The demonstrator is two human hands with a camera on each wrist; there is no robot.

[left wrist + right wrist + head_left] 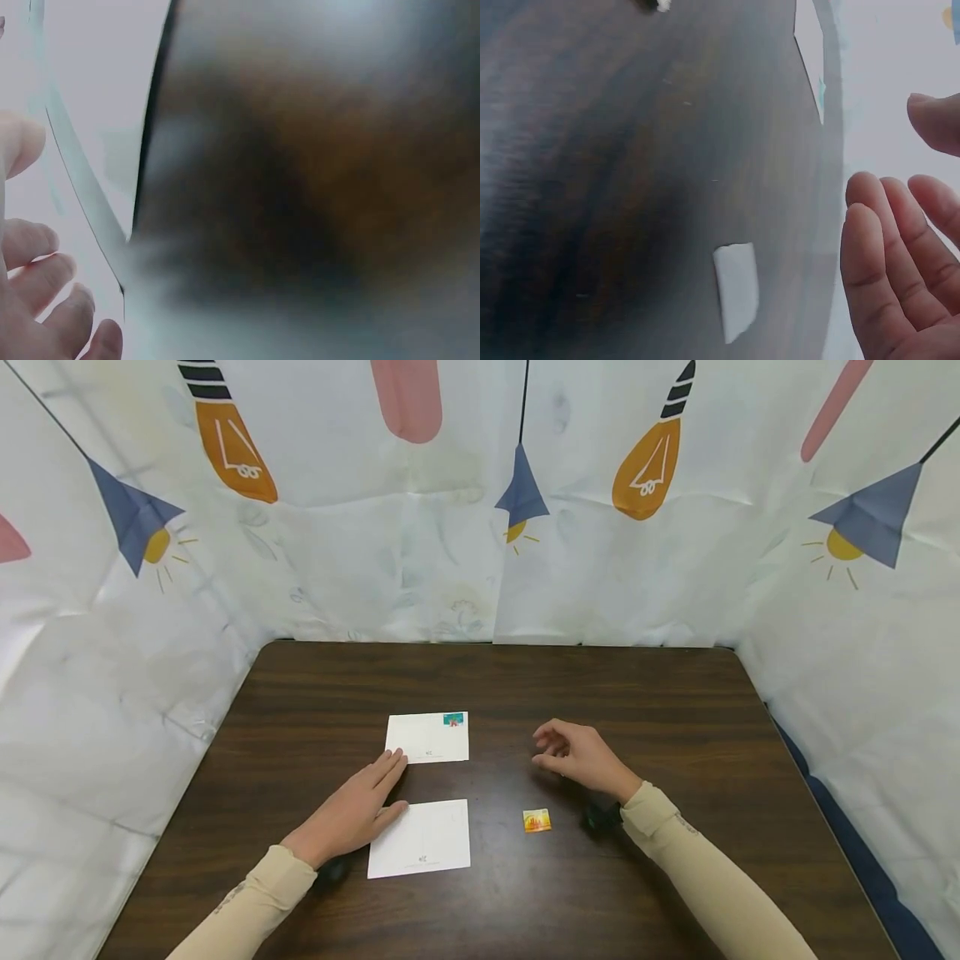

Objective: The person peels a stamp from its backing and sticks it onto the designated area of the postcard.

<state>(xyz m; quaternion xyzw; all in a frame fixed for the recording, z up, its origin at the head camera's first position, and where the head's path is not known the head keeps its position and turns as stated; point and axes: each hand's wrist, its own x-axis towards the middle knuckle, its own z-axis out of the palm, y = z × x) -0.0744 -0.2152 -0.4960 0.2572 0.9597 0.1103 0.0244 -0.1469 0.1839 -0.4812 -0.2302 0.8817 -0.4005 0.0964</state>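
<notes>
Two white postcards lie on the dark wooden table (300,693). The far postcard (427,737) carries a green stamp (453,719) in its top right corner. The near postcard (422,838) has no stamp. My left hand (352,810) lies flat with straight fingers, its fingertips at the far postcard's lower left corner and its thumb beside the near postcard's top edge. A loose orange stamp (537,820) lies right of the near postcard. My right hand (577,756) hovers just beyond that stamp, fingers loosely curled, holding nothing. The right wrist view shows relaxed fingers (885,262).
White sheets printed with light bulbs (480,510) wall the table on three sides. The left wrist view is a blur of table and sheet.
</notes>
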